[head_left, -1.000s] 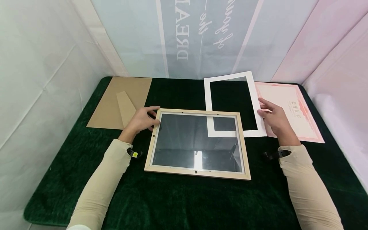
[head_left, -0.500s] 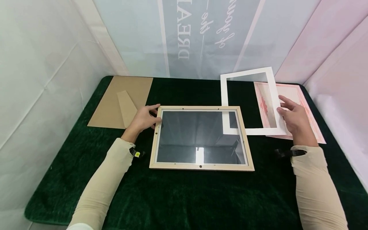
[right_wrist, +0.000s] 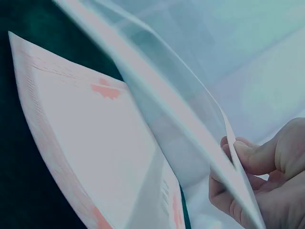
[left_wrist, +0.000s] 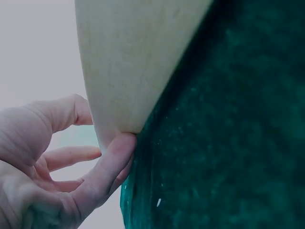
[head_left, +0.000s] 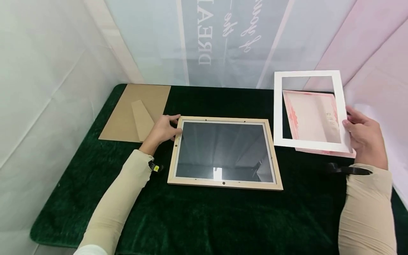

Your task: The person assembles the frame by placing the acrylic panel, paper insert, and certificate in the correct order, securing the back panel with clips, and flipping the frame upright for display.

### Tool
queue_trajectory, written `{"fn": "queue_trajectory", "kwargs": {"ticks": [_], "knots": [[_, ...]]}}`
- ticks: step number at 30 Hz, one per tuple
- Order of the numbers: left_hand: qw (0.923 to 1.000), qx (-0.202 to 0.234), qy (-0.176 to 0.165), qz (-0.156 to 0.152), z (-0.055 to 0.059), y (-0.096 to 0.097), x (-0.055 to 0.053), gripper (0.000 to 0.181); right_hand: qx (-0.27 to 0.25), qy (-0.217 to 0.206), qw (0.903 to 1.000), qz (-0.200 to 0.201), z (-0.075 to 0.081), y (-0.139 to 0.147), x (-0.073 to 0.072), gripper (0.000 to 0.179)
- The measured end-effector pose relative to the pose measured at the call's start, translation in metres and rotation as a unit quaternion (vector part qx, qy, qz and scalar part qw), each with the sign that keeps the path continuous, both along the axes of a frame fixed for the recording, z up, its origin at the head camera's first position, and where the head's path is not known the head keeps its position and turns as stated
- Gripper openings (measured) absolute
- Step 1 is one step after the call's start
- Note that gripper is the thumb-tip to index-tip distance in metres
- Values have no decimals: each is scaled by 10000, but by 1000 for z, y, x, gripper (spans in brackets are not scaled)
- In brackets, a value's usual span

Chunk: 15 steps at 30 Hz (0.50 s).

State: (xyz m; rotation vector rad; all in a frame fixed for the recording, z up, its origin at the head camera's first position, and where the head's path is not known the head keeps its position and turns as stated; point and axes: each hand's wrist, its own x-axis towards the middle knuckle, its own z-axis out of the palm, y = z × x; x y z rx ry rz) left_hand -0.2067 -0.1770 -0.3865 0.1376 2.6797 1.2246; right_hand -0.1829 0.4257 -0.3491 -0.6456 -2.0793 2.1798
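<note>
A light wooden picture frame (head_left: 197, 182) lies on the dark green cloth in the middle of the head view, with a clear, reflective pane inside. My left hand (head_left: 163, 131) pinches its upper left corner, thumb on top; in the left wrist view the fingers (left_wrist: 119, 148) press the corner of the wood (left_wrist: 128, 62). At the right, my right hand (head_left: 366, 138) holds a white picture mat (head_left: 306, 144) by its right edge, raised and tilted. Through the mat's opening shows a pink-bordered certificate (head_left: 313, 117). In the right wrist view, thumb and fingers (right_wrist: 259, 157) grip the mat's thin edge.
A brown backing board (head_left: 116, 122) with a stand leg (head_left: 141, 118) lies at the back left, beyond my left hand. Green cloth (head_left: 204, 219) covers the table. A printed curtain (head_left: 159, 42) hangs behind it, and pale drapes close in both sides.
My right hand has carried the white mat rightward, off the frame and over the certificate. The picture frame has shifted slightly up and right, with my left hand still at its corner.
</note>
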Motion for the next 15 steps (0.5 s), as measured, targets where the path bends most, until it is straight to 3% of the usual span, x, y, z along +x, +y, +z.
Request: {"fn": "queue_trajectory", "kwargs": {"ticks": [7, 15], "knots": [[10000, 38, 9, 16, 2, 8, -6, 64, -239, 78, 9995, 190, 0, 3, 4, 62], [9985, 432, -326, 65, -3, 11, -4, 65, 485, -98, 9947, 899, -3, -11, 0, 65]]}}
